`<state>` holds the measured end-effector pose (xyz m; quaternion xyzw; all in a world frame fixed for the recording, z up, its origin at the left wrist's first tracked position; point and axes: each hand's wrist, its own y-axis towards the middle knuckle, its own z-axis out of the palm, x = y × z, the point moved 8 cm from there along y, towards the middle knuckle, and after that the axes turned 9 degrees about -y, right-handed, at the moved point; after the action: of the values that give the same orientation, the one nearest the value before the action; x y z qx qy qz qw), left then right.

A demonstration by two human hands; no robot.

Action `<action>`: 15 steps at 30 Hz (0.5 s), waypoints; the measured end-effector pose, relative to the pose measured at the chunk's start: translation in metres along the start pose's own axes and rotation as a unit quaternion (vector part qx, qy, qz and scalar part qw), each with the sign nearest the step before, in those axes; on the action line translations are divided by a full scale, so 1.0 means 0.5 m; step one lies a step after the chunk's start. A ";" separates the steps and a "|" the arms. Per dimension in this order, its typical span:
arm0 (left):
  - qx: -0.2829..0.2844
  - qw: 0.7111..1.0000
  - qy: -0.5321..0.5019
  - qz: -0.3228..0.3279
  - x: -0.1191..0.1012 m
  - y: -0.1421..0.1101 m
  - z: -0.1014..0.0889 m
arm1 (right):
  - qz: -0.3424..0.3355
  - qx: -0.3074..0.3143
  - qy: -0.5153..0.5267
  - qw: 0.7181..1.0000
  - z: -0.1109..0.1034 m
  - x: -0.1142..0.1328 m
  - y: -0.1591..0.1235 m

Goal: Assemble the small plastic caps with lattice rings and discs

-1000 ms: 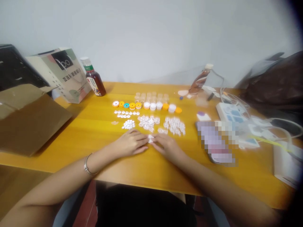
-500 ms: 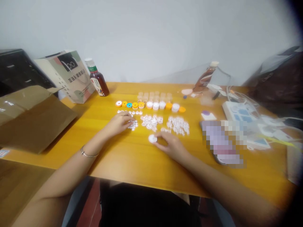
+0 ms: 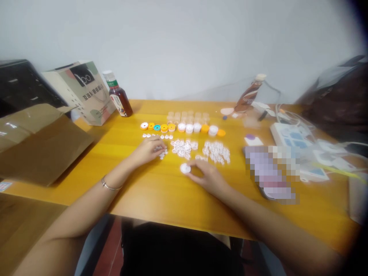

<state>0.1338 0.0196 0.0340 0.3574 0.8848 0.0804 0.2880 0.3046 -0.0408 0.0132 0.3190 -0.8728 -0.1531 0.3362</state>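
Observation:
Between the thumb and fingers of my right hand point(image 3: 208, 176) is a white round disc point(image 3: 184, 168), held low over the table with its face up. My left hand point(image 3: 149, 149) is closed at a pile of small white pieces point(image 3: 164, 153) and covers part of it. What its fingertips pinch, if anything, is hidden. Beyond that hand lies a short row of small white pieces point(image 3: 166, 137). To the right are two piles, one of white ring-like parts point(image 3: 184, 148) and one of narrower white parts point(image 3: 216, 152).
Behind the piles runs a row of orange, white and teal round caps point(image 3: 163, 128), with clear small cups point(image 3: 188, 116) further back. A cardboard box point(image 3: 43, 145), a paper bag point(image 3: 86, 92) and a dark bottle point(image 3: 120, 99) stand left. A phone point(image 3: 268, 174) and power strips point(image 3: 296, 149) lie right.
My left hand has shifted slightly to the right and covers more of the small white pile. My right hand and the disc have stayed in place.

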 end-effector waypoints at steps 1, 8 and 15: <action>-0.004 1.000 -0.017 0.008 -0.013 0.000 -0.001 | 0.003 0.003 0.002 1.000 0.001 -0.001 0.000; 0.050 0.990 -0.075 0.108 -0.124 -0.007 0.050 | 0.018 0.028 0.031 0.999 0.012 -0.006 -0.002; 0.069 0.984 0.015 0.166 -0.139 -0.016 0.094 | 0.020 0.031 0.042 0.998 0.013 -0.006 -0.001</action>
<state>0.1960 -0.0364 0.0240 0.5171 0.8208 0.0711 0.2320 0.3020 -0.0390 0.0065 0.3176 -0.8684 -0.1056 0.3658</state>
